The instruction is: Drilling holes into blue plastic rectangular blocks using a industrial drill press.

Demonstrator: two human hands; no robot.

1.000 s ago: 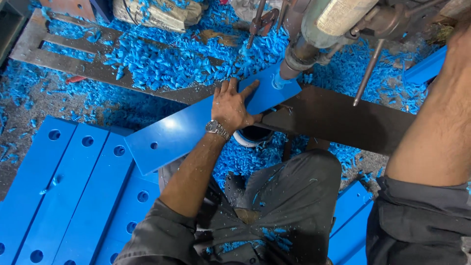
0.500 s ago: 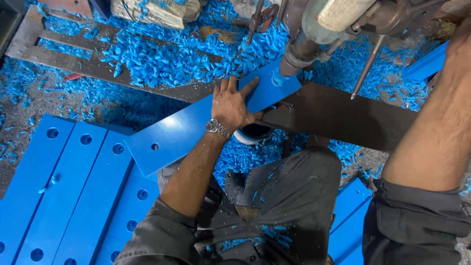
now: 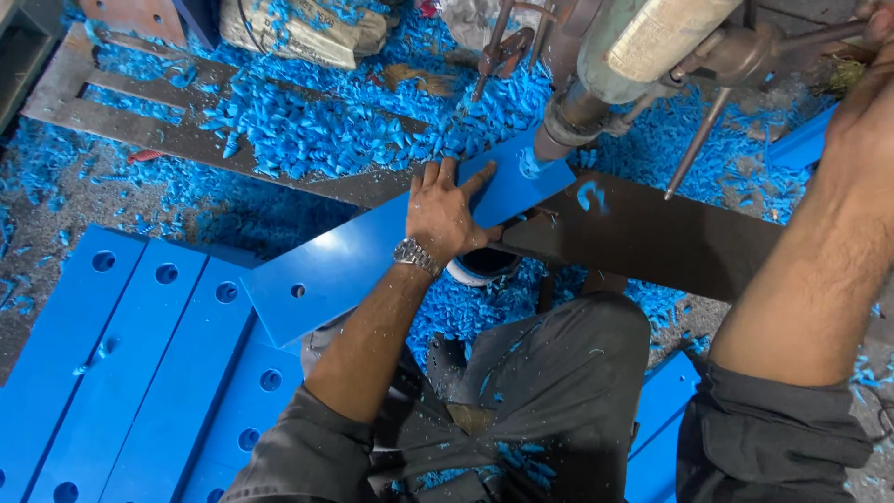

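1. Head view, looking straight down: floor is grey and dusty, littered all over with blue plastic shavings, thickest beyond the work area.
2. Stack of blue plastic strips lies at lower left, side by side, each with round holes along its length. More blue strips show at lower right, partly hidden by the person's trousers.
3. Dark metal plate runs across right of centre and serves as the drill's work surface; a curl of blue swarf sits on it.
4. Drill press head comes down from the top right, greenish-grey, its spindle end meeting the strip. A thin feed-lever rod slants down beside it.
5. Blue plastic strip, the work piece, lies diagonally; far end rests on the dark plate under the spindle, near end hangs out over the stack at left. One hole shows near its lower end.
6. Left hand lies flat on the strip, fingers spread and open, palm pressing down just beside the spindle; grips nothing. Wristwatch on that wrist.
7. Right hand is raised at the top right edge, mostly cut off by the frame; cannot tell whether it is closed or what it holds.
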